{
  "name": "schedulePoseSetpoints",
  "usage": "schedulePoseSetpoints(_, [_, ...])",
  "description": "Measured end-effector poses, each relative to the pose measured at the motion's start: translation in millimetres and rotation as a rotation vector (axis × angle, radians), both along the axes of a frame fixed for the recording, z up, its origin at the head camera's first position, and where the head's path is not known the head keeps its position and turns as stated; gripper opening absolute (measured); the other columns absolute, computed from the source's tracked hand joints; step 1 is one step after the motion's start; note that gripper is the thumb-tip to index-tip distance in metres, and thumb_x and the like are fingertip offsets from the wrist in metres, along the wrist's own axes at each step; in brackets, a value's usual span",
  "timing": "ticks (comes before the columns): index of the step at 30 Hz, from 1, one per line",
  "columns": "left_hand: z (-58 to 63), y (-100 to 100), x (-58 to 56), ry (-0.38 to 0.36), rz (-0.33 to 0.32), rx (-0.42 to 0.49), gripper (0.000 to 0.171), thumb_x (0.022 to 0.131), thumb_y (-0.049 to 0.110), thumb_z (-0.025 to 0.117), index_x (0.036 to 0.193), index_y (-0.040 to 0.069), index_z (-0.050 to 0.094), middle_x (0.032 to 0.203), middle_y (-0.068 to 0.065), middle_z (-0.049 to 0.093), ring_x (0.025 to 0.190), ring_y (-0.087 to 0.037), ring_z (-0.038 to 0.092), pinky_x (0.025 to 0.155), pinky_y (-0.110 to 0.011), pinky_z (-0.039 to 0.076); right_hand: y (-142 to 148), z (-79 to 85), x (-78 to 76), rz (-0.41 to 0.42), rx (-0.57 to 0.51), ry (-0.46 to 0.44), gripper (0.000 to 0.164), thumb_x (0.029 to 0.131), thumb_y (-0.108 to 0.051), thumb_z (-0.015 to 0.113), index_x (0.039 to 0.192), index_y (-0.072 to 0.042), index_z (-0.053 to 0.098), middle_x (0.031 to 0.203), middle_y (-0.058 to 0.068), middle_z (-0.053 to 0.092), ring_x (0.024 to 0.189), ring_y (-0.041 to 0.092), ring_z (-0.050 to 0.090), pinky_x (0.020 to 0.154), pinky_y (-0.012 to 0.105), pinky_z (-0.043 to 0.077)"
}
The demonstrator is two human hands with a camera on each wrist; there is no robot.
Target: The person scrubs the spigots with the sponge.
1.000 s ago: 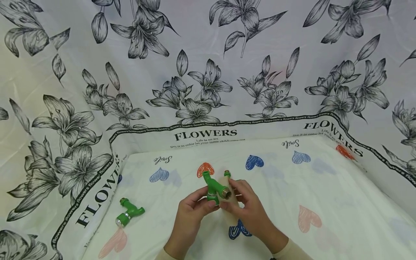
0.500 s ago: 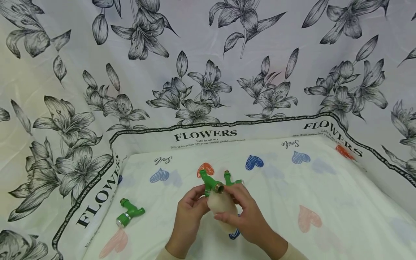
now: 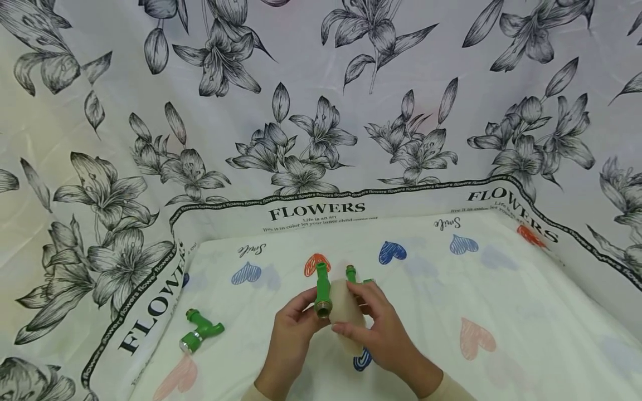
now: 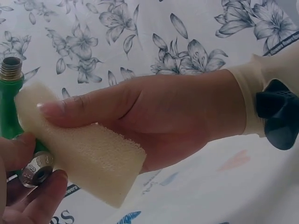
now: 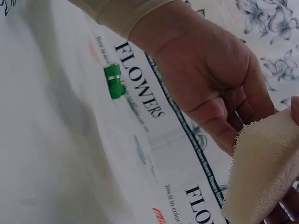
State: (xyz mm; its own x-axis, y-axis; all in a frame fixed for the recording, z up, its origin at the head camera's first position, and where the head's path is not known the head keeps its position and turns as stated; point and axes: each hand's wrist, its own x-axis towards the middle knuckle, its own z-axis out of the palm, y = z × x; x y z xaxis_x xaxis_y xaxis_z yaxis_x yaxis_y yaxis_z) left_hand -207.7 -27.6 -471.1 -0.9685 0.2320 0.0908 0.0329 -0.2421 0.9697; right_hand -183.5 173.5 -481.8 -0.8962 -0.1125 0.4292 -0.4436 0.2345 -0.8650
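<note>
In the head view my left hand (image 3: 296,326) grips a green faucet (image 3: 322,289), its threaded brass inlet facing me. Against its right side lies a cream foam sponge (image 3: 346,312), pinched between thumb and fingers of my right hand (image 3: 383,326). The left wrist view shows the faucet's silver metal collar (image 4: 38,169) between left fingers, with the sponge (image 4: 88,149) close behind it. From the right wrist, the sponge (image 5: 261,168) hides the held faucet.
A second green faucet (image 3: 351,273) lies behind the right hand, partly hidden. A third green faucet (image 3: 200,329) with a silver collar rests at the left on the heart-print cloth (image 3: 426,345). Flower-print curtain (image 3: 321,139) encloses the back and sides.
The held faucet has turned so its threaded inlet points down toward me. The sponge has shifted from behind the faucet, across its front, to its right side. The other faucets stay put.
</note>
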Motion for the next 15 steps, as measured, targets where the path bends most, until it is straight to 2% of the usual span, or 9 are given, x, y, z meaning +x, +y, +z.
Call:
schedulePoseSetpoints(4, [0.4,0.1,1.5,-0.021,-0.011,-0.014,0.042,0.1,-0.004,0.073,0.14,-0.008,0.063,0.129,-0.023,0.069,0.11,-0.029,0.075,0.097,-0.046,0.062,5.9,-0.4,-5.2,0.015,-0.019,-0.011,0.067,0.097,-0.021,0.087,0.157,-0.016,0.057,0.128,0.0,0.06,0.116,0.025,0.064,0.092,0.038,0.062])
schedulePoseSetpoints(8, [1.9,0.1,1.3,-0.015,-0.056,-0.031,0.043,0.099,-0.002,0.077,0.141,-0.006,0.066,0.126,-0.021,0.072,0.104,-0.031,0.075,0.097,-0.045,0.062,11.4,-0.1,-10.7,-0.004,-0.024,-0.04,0.065,0.1,-0.022,0.084,0.158,-0.016,0.056,0.13,0.001,0.06,0.116,0.027,0.063,0.093,0.038,0.062])
schedulePoseSetpoints(12, [2.0,1.1,1.3,0.029,-0.073,-0.058,0.046,0.095,0.005,0.085,0.139,0.0,0.071,0.126,-0.017,0.071,0.098,-0.03,0.073,0.092,-0.042,0.064,11.6,-0.5,-12.2,-0.025,-0.044,-0.087,0.063,0.1,-0.023,0.083,0.157,-0.018,0.057,0.129,0.001,0.061,0.116,0.026,0.063,0.094,0.036,0.062])
schedulePoseSetpoints(15, [1.0,2.7,0.8,0.08,-0.067,-0.051,0.039,0.095,0.005,0.085,0.133,0.002,0.075,0.127,-0.017,0.068,0.101,-0.032,0.073,0.092,-0.045,0.064,9.5,-0.6,-10.9,-0.024,-0.06,-0.124,0.063,0.1,-0.024,0.083,0.157,-0.018,0.057,0.129,0.001,0.061,0.116,0.026,0.062,0.095,0.036,0.061])
